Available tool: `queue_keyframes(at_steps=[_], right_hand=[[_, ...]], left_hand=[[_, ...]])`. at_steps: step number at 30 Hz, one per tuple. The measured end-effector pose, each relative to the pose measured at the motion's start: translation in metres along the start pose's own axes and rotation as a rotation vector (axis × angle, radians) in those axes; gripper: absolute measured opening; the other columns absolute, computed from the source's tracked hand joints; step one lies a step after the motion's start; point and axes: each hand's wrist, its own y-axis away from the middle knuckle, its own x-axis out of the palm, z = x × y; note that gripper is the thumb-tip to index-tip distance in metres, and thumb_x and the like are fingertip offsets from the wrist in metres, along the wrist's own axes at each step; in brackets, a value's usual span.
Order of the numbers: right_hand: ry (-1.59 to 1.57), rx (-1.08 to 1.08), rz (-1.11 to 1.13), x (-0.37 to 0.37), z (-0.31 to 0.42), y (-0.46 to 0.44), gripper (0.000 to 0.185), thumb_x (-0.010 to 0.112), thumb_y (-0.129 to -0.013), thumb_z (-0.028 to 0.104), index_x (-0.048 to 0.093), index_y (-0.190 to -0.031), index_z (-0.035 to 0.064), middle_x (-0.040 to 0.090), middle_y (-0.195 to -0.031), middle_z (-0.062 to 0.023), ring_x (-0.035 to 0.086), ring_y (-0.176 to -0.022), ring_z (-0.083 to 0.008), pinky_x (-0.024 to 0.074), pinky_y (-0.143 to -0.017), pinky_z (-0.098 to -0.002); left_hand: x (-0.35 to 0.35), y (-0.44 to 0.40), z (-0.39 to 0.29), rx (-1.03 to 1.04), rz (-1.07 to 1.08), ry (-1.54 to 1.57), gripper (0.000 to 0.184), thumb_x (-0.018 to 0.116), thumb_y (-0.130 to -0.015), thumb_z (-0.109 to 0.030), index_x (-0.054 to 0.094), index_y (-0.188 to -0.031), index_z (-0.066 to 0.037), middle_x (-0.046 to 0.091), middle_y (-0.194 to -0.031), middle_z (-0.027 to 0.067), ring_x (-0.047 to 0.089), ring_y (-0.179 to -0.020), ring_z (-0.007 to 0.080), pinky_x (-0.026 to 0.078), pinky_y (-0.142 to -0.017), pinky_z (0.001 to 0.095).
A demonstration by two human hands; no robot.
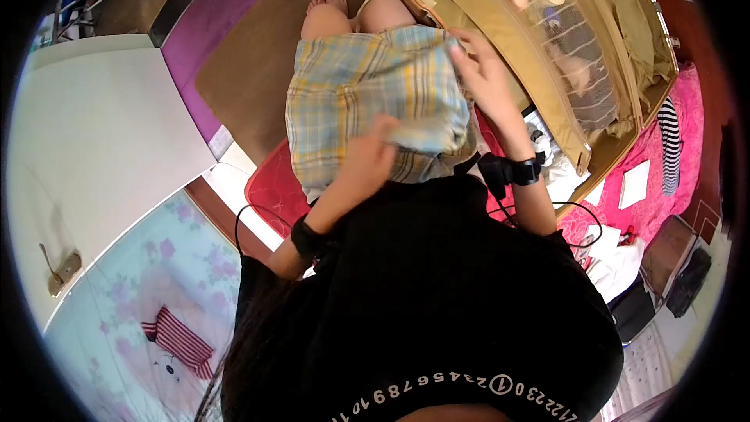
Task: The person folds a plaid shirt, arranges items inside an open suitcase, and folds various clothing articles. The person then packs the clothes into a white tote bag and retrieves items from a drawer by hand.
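A blue, yellow and white plaid cloth [351,70] is spread over my lap, and bare legs show past its far edge. My left hand [367,158] is closed on a gathered fold at the near middle of the cloth, slightly blurred by motion. At its right edge, my right hand [486,78] has thumb and fingers on the cloth's far corner. Bunched layers lie between the two hands. Both wrists wear black bands, with a small black device on the right one.
An open tan suitcase [461,12] stands close on my right, with a mesh pocket [578,70] holding clothes. Beyond it, a pink cloth [687,121] bears a striped sock [669,144] and papers. A white door [101,125] is on my left. Black cables hang near both forearms.
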Motion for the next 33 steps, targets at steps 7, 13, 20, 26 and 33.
queue_keyframes(at_steps=[7, 13, 20, 26, 33], right_hand=[[-0.105, 0.139, -0.043, -0.008, -0.020, 0.026, 0.035, 0.055, -0.093, 0.023, 0.053, -0.118, -0.0015, 0.059, -0.111, -0.0123, 0.057, -0.102, -0.0179, 0.0459, -0.087, -0.0316], [0.248, -0.107, -0.092, 0.022, -0.011, 0.043, 0.055, 0.071, -0.077, 0.025, 0.050, -0.121, -0.0005, 0.053, -0.120, -0.0207, 0.048, -0.115, -0.0349, 0.0380, -0.098, -0.0394], [0.319, -0.095, -0.135, 0.055, -0.019, 0.052, 0.086, 0.077, -0.069, 0.031, 0.032, -0.135, -0.0019, 0.044, -0.128, -0.0267, 0.042, -0.120, -0.0389, 0.0359, -0.099, -0.0428], [0.351, 0.243, 0.023, 0.058, -0.014, 0.038, 0.086, 0.077, -0.068, 0.030, 0.031, -0.135, 0.0017, 0.059, -0.097, -0.0247, 0.057, -0.097, -0.0351, 0.0453, -0.080, -0.0410], [-0.221, 0.184, 0.130, -0.005, 0.023, 0.022, 0.031, 0.070, -0.073, 0.010, 0.062, -0.102, 0.0005, 0.066, -0.087, -0.0043, 0.058, -0.079, -0.0126, 0.0448, -0.074, -0.0261]], left_hand=[[-0.086, 0.013, 0.013, 0.086, -0.662, 1.367, 0.042, 0.039, -0.094, -0.029, 0.047, -0.126, -0.003, 0.054, -0.123, 0.0125, 0.052, -0.111, 0.0281, 0.041, -0.096, 0.0424], [-0.136, 0.037, 0.048, 0.153, -0.684, 1.589, 0.044, 0.033, -0.095, -0.029, 0.046, -0.127, -0.001, 0.051, -0.129, 0.0139, 0.050, -0.115, 0.0317, 0.039, -0.098, 0.0459], [-0.144, 0.041, 0.073, 0.125, -0.859, 1.515, 0.046, 0.034, -0.095, -0.029, 0.045, -0.128, 0.000, 0.049, -0.131, 0.0146, 0.048, -0.118, 0.0309, 0.038, -0.101, 0.0454], [-0.126, 0.033, 0.088, 0.254, -0.839, 1.419, 0.054, 0.037, -0.095, -0.042, 0.042, -0.132, -0.004, 0.047, -0.133, 0.0130, 0.046, -0.120, 0.0307, 0.038, -0.100, 0.0456], [-0.144, 0.048, 0.096, 0.774, 0.085, 1.560, 0.050, 0.042, -0.093, -0.042, 0.047, -0.126, -0.004, 0.051, -0.129, 0.0113, 0.048, -0.117, 0.0304, 0.039, -0.099, 0.0472]])
